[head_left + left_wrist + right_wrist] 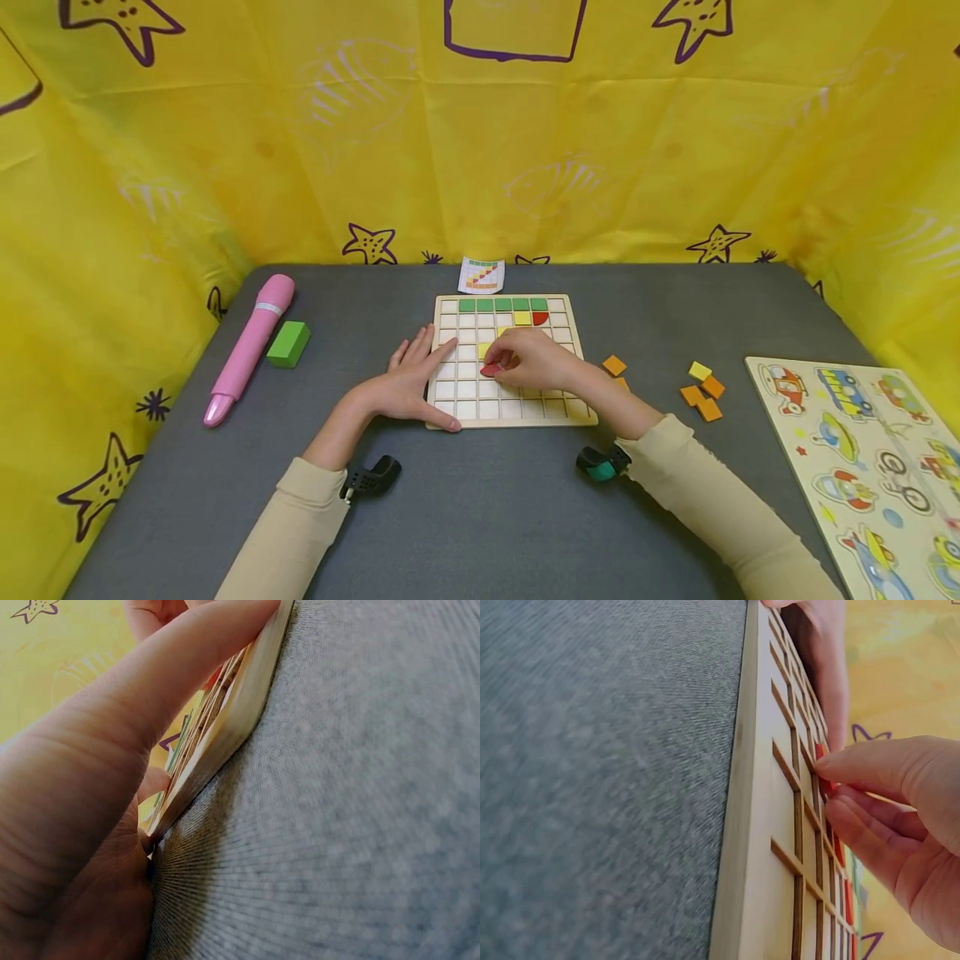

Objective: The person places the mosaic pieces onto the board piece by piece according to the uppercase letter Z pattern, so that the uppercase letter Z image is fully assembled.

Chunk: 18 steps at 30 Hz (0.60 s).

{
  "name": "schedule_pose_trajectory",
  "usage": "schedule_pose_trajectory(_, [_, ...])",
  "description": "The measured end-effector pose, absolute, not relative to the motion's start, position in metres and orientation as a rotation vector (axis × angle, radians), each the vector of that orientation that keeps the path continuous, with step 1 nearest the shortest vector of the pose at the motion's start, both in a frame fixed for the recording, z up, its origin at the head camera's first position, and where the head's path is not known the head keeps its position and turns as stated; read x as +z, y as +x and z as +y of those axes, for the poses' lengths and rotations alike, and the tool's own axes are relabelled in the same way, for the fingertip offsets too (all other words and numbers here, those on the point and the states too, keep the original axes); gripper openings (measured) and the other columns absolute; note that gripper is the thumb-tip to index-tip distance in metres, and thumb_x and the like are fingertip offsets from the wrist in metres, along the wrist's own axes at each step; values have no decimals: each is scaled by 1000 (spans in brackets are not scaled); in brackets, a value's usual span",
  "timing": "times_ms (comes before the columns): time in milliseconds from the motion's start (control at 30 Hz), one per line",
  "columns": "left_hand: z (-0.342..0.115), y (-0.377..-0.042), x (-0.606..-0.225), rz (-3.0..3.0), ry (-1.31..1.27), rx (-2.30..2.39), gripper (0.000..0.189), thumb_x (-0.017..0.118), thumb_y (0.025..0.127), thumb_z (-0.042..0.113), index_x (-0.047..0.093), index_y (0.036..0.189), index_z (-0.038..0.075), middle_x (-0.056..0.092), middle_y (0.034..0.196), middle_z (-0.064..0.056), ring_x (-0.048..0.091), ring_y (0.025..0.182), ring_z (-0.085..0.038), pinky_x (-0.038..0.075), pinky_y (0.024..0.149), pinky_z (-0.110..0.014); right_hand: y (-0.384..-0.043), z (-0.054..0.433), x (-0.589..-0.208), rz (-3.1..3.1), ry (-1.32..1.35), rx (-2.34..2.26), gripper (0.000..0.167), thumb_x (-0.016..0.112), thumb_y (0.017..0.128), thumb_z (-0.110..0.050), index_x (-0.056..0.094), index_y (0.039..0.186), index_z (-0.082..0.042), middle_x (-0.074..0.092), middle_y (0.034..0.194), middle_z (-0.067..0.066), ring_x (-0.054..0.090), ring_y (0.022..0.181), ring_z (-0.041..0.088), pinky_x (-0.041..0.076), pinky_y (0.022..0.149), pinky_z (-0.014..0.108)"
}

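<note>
A wooden grid board [525,422] lies on the dark table. My left hand [405,387] rests along its left side with straight, spread fingers; the thumb lies on the front left corner. Over the board's middle, my right hand [536,358] pinches a small red tile [491,369] between thumb and fingertips, right at a cell. In the right wrist view the red tile [820,756] sits close to the grid ridges, partly hidden by the fingers. A row of green tiles [503,305] fills the far part. Below it are a yellow tile [522,318] and a rounded red tile [540,318].
Behind the board lies a pattern card [482,275]. Orange tiles [614,365] and a yellow tile [701,371] are scattered at right, beside a picture puzzle board [806,450]. A pink microphone-shaped object [251,346] and a green block [288,344] lie at left.
</note>
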<state>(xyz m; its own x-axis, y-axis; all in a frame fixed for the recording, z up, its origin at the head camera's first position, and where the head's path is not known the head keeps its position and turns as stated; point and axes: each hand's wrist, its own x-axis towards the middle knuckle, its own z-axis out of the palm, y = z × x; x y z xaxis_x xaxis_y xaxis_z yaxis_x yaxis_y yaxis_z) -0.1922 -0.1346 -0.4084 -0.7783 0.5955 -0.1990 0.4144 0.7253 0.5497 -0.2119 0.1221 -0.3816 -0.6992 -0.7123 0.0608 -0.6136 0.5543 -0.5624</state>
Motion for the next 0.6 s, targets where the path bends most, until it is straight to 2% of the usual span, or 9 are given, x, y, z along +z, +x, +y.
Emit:
schedule_pose_trajectory(400, [-135, -191, -408, 2569, 783, 695, 122, 79, 70, 61, 9, 158, 14, -16, 160, -19, -16, 146, -31, -8, 113, -54, -216, 119, -382, 2599, -1221, -798, 17, 68, 88, -2, 73, 103, -9, 68, 99, 1, 56, 86, 15, 47, 81, 30])
schedule_pose_trajectory(600, [-135, -192, -408, 2562, 787, 704, 122, 80, 70, 60, 8, 158, 14, -16, 160, -19, -17, 146, -31, -8, 113, -54, -215, 119, -385, 2655, -1152, -834, 16, 73, 87, -7, 71, 103, -7, 67, 94, 1, 56, 82, 15, 48, 77, 29])
